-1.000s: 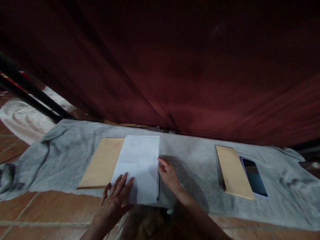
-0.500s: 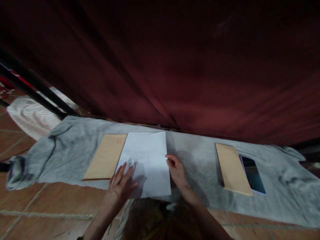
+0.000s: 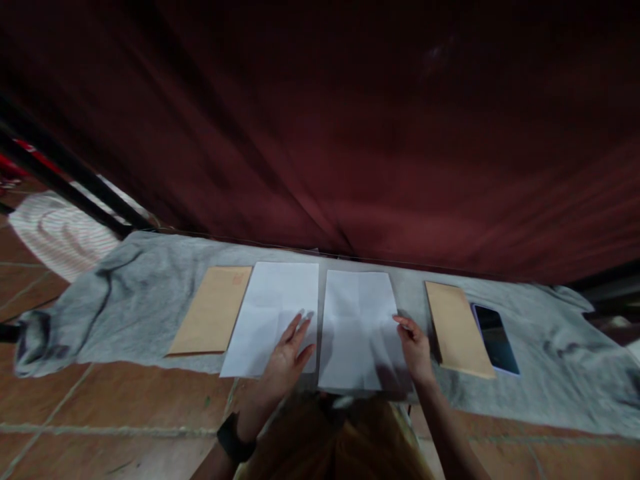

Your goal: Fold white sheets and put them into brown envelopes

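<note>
Two white sheets of paper lie side by side with a narrow gap between them. My right hand pinches the right edge of the right sheet, which shows faint fold creases. Over the lower right part of the left sheet is my left hand, its fingers stretched and slightly apart; whether it touches the paper I cannot tell. A dark band sits on my left wrist. Left of the sheets lies a brown envelope with a small reddish mark near its top corner.
A second brown envelope and a phone with a dark screen lie to the right. Everything rests on a grey cloth. Dark red fabric hangs behind it. Tiled floor shows in front, and dark bars stand at the left.
Where one white sheet showed before, two now lie apart. My right hand has moved right with one sheet, and my left hand has also shifted right, off the left sheet's left edge.
</note>
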Available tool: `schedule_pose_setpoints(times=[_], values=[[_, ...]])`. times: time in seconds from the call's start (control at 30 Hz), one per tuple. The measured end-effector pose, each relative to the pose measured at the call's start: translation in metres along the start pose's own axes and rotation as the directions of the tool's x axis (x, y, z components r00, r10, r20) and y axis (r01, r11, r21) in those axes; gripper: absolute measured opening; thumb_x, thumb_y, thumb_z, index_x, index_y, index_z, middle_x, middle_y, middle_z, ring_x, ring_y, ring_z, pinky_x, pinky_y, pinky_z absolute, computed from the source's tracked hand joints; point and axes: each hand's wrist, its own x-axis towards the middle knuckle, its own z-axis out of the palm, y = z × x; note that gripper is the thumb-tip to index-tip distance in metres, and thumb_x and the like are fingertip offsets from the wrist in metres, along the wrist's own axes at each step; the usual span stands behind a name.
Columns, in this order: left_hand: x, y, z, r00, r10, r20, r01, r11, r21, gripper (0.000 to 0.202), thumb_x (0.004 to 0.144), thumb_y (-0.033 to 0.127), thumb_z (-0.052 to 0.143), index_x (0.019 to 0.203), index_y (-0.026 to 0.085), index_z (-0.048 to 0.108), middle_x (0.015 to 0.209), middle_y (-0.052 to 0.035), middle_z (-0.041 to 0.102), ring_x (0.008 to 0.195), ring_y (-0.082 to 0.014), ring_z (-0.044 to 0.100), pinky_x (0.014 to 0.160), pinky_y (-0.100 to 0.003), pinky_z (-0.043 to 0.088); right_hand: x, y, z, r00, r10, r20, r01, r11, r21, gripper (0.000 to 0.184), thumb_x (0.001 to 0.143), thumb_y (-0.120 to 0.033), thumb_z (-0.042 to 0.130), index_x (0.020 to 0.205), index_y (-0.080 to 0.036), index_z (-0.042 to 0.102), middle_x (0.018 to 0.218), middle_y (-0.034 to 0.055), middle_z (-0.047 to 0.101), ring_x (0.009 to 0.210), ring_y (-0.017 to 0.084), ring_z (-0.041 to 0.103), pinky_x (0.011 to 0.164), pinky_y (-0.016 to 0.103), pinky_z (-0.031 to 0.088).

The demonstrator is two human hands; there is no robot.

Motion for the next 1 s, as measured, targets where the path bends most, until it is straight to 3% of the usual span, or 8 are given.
schedule_pose_setpoints(times=[0.2,0.4,0.63,0.77,0.87,1.0], values=[[0.015,0.036,0.039,0.988,0.151,0.018,-0.15,0.988,-0.031,0.052,0.099,0.029,0.051,0.15,0.023,0.046,0.162,-0.0135,0.038,0.15,-0.0253,0.038,0.119,-0.047,0.042,-0.002,0.005,-0.011,0.996,-0.087,-0.036,0.083,0.991,-0.105,0.031,0.083,-0.036,0.054,0.096,-0.019,0.077,0.088,0.0082,0.074,0.079,0.023,0.067,0.078,0.039,0.054],[0.033,0.062,0.071,0.96,0.281,0.011,-0.279,0.948,0.151,0.052,0.096,0.026,0.056,0.147,0.021,0.049,0.165,-0.0152,0.033,0.154,-0.0327,0.026,0.119,-0.058,0.037,-0.007,0.002,-0.005,0.987,-0.155,-0.036,0.148,0.977,-0.152,0.032,0.087,-0.031,0.049,0.1,-0.018,0.076,0.095,0.0107,0.073,0.087,0.024,0.068,0.085,0.04,0.054],[0.049,0.074,0.078,0.968,0.24,0.068,-0.249,0.918,0.308,0.049,0.098,0.034,0.054,0.143,0.016,0.054,0.16,-0.0196,0.041,0.151,-0.0353,0.034,0.121,-0.063,0.03,-0.01,0.004,-0.001,0.981,-0.195,-0.02,0.188,0.961,-0.203,0.033,0.09,-0.028,0.045,0.103,-0.017,0.074,0.098,0.0116,0.072,0.091,0.024,0.067,0.091,0.042,0.054],[0.053,0.082,0.078,0.961,0.271,0.061,-0.276,0.903,0.328,0.05,0.099,0.033,0.049,0.146,0.016,0.051,0.16,-0.0178,0.042,0.152,-0.033,0.032,0.124,-0.061,0.023,-0.017,-0.005,0.001,0.961,-0.277,-0.004,0.265,0.926,-0.27,0.035,0.095,-0.028,0.045,0.115,-0.018,0.071,0.12,0.0154,0.068,0.114,0.027,0.063,0.103,0.049,0.049],[0.058,0.092,0.085,0.937,0.339,0.086,-0.349,0.881,0.32,0.053,0.099,0.025,0.044,0.152,0.015,0.044,0.162,-0.0155,0.04,0.154,-0.03,0.029,0.127,-0.057,0.021,-0.02,-0.021,0.015,0.945,-0.316,0.077,0.325,0.91,-0.259,0.038,0.1,-0.031,0.044,0.129,-0.022,0.066,0.141,0.0139,0.059,0.133,0.028,0.053,0.113,0.053,0.043],[0.069,0.095,0.104,0.906,0.396,0.148,-0.422,0.853,0.308,0.062,0.096,0.023,0.049,0.155,0.012,0.038,0.161,-0.018,0.039,0.154,-0.0327,0.025,0.127,-0.058,0.019,-0.019,-0.037,0.052,0.917,-0.299,0.265,0.342,0.929,-0.138,0.045,0.106,-0.038,0.036,0.139,-0.022,0.061,0.152,0.0108,0.052,0.142,0.024,0.046,0.121,0.048,0.038]])
